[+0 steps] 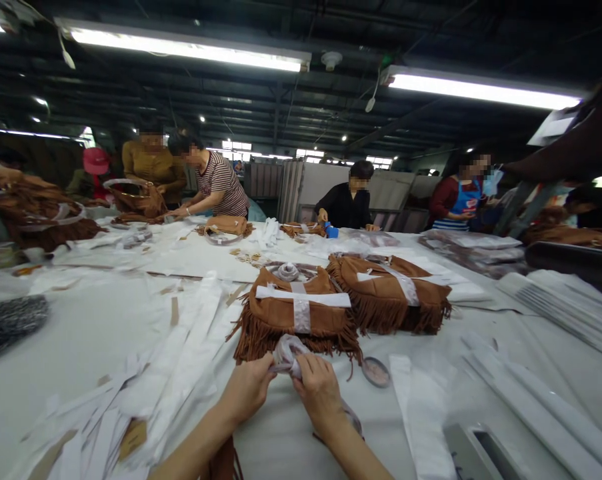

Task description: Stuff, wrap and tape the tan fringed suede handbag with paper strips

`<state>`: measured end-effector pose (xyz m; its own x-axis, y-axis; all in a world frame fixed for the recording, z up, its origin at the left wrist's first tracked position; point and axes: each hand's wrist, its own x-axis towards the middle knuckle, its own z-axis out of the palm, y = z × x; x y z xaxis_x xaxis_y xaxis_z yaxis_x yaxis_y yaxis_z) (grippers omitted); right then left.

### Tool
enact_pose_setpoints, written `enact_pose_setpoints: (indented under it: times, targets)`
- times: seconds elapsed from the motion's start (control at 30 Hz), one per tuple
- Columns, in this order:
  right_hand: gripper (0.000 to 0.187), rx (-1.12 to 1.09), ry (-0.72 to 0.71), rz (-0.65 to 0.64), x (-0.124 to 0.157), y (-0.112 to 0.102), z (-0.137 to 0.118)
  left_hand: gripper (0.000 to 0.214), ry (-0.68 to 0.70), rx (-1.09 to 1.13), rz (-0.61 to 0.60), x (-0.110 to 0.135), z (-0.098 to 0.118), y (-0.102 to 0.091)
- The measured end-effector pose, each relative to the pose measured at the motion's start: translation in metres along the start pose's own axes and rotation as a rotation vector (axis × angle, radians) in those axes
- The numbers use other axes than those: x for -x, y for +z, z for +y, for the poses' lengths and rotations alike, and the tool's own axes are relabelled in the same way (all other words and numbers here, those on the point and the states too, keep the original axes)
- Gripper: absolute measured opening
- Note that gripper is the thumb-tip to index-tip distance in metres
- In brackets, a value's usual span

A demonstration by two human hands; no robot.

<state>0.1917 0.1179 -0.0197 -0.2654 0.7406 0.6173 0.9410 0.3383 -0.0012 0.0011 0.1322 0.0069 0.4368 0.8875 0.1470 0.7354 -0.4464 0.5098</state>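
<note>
My left hand [248,389] and my right hand [319,390] are close together at the middle of the table, fingers closed. Between them they grip a loop of pale, crinkled wrapping [289,348]; whether a strap lies inside it I cannot tell. Just beyond the loop lies a brown fringed handbag [275,307] with white strips crossed over its front and a wrapped ring at its top. A second brown fringed bag [381,290] is beside it, banded likewise. Brown material [223,460] shows partly under my left forearm. Right of my right hand sits a small round dish [375,372].
White paper strips [98,427] are strewn at the left. Flat plastic bags [425,400] and a grey box [481,453] lie at the right. Across the white table [115,313], several co-workers handle brown bags. A dark speckled bundle [11,327] sits at far left.
</note>
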Motion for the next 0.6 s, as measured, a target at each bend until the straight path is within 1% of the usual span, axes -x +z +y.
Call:
enact_pose_setpoints:
  times: [0.07,0.1,0.17,0.27,0.33,0.37,0.43,0.53,0.6]
  targets:
    - [0.011,0.028,-0.04,0.04,-0.001,-0.001,0.0,0.012,-0.029,0.047,0.003,-0.001,0.003,-0.003]
    - [0.008,0.045,-0.067,0.064,-0.002,0.001,0.001,0.013,-0.053,0.043,-0.015,-0.003,0.005,-0.005]
    - [0.01,0.082,-0.121,0.134,-0.003,0.006,0.003,0.019,-0.093,-0.019,-0.081,-0.009,0.01,-0.008]
    - [0.015,0.116,-0.18,0.239,-0.003,0.015,0.008,0.023,-0.101,-0.101,-0.189,-0.021,0.017,-0.012]
    - [0.015,0.1,-0.163,0.245,-0.004,0.015,0.011,0.02,-0.078,-0.112,-0.21,-0.027,0.019,-0.013]
    - [0.015,0.08,-0.141,0.215,-0.004,0.013,0.011,0.02,-0.061,-0.115,-0.207,-0.029,0.02,-0.012]
    - [0.015,0.021,-0.088,0.107,-0.007,0.004,0.011,0.021,-0.016,-0.112,-0.173,-0.03,0.019,-0.011]
    - [0.016,-0.097,-0.008,-0.09,-0.017,-0.019,0.008,0.023,0.019,-0.088,-0.119,-0.027,0.017,-0.01]
    - [0.011,-0.182,0.045,-0.199,-0.028,-0.035,0.006,0.023,0.017,-0.093,-0.104,-0.024,0.015,-0.01]
